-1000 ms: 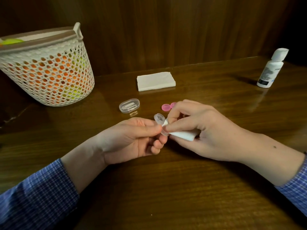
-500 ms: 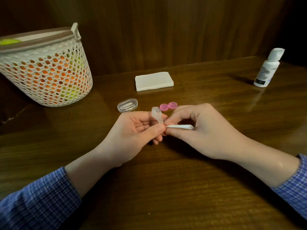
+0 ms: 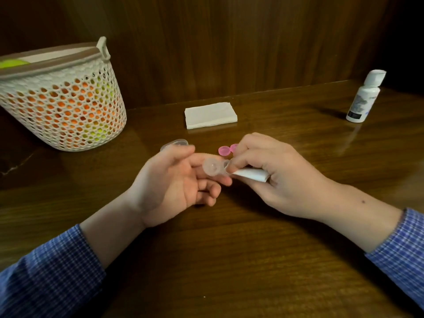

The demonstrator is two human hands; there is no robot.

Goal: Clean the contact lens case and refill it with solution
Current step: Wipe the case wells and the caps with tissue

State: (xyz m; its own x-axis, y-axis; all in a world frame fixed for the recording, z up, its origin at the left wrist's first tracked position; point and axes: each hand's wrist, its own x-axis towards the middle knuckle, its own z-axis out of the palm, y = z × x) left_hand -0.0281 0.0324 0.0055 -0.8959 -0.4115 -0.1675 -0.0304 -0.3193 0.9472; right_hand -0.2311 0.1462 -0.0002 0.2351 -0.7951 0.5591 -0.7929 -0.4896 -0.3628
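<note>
while behind hands, basket (image 3: 68, 115), tissue stack (image 3: 210, 115), bottle (image 3: 362, 99)

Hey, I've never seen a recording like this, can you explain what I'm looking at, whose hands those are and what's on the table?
There is no machine: a person wears a camera on their head, looking down at their own hands. The left hand lies open with the clear lens case resting on its fingers. The right hand grips a folded tissue against the case. On the wooden table lie two pink caps, a stack of tissues, a solution bottle, a small clear box and a mesh basket.
</note>
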